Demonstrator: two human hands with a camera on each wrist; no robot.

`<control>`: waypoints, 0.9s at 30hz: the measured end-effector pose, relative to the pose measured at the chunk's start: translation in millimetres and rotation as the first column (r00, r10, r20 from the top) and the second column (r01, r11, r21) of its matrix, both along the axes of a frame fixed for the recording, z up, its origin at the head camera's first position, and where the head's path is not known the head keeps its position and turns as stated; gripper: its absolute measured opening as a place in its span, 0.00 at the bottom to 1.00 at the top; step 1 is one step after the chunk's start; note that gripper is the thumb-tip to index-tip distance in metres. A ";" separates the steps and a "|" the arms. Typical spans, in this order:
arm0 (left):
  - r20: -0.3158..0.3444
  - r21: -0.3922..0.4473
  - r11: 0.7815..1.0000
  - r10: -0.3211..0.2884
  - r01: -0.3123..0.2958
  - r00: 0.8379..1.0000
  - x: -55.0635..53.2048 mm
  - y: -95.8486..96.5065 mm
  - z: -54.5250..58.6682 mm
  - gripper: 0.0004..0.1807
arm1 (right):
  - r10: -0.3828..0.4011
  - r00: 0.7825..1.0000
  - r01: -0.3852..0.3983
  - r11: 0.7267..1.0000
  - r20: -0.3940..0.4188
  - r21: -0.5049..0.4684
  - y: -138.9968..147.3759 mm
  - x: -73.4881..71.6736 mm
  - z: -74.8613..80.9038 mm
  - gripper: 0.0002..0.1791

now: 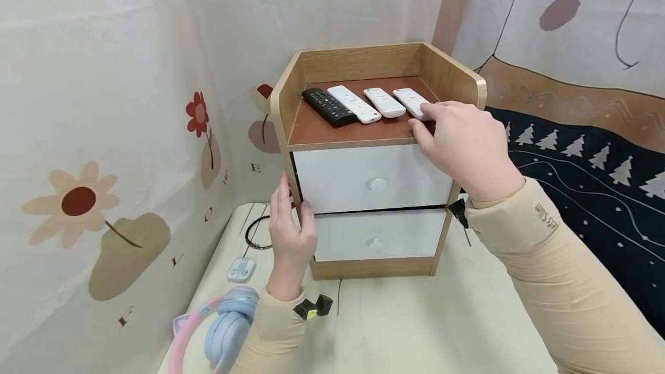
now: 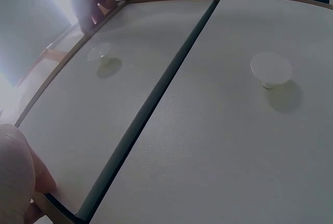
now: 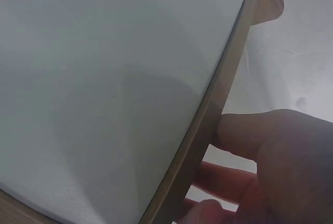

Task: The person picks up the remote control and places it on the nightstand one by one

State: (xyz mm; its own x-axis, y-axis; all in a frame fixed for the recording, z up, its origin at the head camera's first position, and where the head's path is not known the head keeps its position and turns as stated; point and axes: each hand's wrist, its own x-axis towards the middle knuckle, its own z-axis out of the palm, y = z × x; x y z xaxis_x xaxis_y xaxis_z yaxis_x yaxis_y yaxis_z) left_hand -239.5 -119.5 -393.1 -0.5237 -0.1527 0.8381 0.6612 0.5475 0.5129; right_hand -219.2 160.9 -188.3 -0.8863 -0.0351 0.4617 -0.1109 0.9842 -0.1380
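Note:
A small wooden cabinet (image 1: pixel 374 268) with two white drawers stands on a pale surface. On its brown top lie a black remote control (image 1: pixel 327 107), a long white remote control (image 1: pixel 353 103) and a shorter one (image 1: pixel 384 101). My right hand (image 1: pixel 467 143) reaches over the front edge. Its thumb and index finger are at the near end of the rightmost white remote control (image 1: pixel 408 100), one on either side. Against the cabinet's left side rests my left hand (image 1: pixel 293 238), fingers straight and thumb at the front edge. The left wrist view shows the drawer fronts (image 2: pixel 234 130) close up.
Left of the cabinet lie a dark headband (image 1: pixel 254 241), a small clear case with earphones (image 1: pixel 241 269) and blue-and-pink headphones (image 1: pixel 228 328). Printed cloth (image 1: pixel 104 103) hangs behind and at the left. Dark cloth with white trees (image 1: pixel 597 189) is at the right.

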 end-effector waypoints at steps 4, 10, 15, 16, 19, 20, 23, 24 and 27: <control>-0.002 0.002 1.000 0.010 -0.010 1.000 0.7 0.7 -1.0 0.38 | 0.017 0.998 -0.019 0.999 0.052 0.029 -0.2 -3.3 3.8 0.29; 0.036 -0.019 1.000 0.000 0.001 0.999 3.4 -4.3 1.8 0.40 | 0.073 0.997 -0.073 0.997 -0.007 0.001 -0.2 0.7 0.0 0.31; 0.117 0.003 0.996 -0.086 0.086 0.989 9.7 -10.6 11.0 0.43 | 0.368 0.844 -0.384 0.923 -0.390 0.041 6.2 9.4 -22.9 0.21; 0.124 0.010 0.995 -0.097 0.097 0.988 11.8 -11.5 13.9 0.44 | 0.443 0.779 -0.455 0.886 -0.444 0.087 8.3 11.6 -28.7 0.18; 0.087 0.015 0.995 -0.101 0.100 0.991 16.4 -13.7 23.1 0.45 | 0.631 0.588 -0.615 0.755 -0.506 0.227 14.0 20.4 -46.5 0.11; 0.050 0.008 0.996 -0.088 0.088 0.995 18.2 -13.9 26.6 0.45 | 0.671 0.543 -0.647 0.717 -0.506 0.257 15.2 23.6 -52.3 0.10; -0.068 -0.025 0.998 -0.053 0.051 0.996 23.4 -14.5 37.1 0.42 | 0.749 0.432 -0.720 0.622 -0.502 0.308 17.8 31.5 -70.5 0.13; -0.106 -0.044 0.998 -0.050 0.046 0.993 25.1 -14.5 40.3 0.41 | 0.767 0.407 -0.733 0.598 -0.496 0.323 18.8 33.4 -76.7 0.16; -0.212 -0.146 0.988 -0.087 0.056 0.973 29.6 -13.5 47.7 0.37 | 0.803 0.369 -0.775 0.544 -0.469 0.321 22.1 38.9 -95.5 0.16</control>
State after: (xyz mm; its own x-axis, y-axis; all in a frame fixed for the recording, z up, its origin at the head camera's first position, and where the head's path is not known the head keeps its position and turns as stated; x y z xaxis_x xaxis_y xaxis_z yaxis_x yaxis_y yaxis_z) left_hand -209.9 -133.0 -345.3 -0.3318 0.0039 0.9433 0.7883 0.5504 0.2750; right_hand -180.3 183.0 -283.8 -0.0630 -0.6173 0.7842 -0.8748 0.4124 0.2544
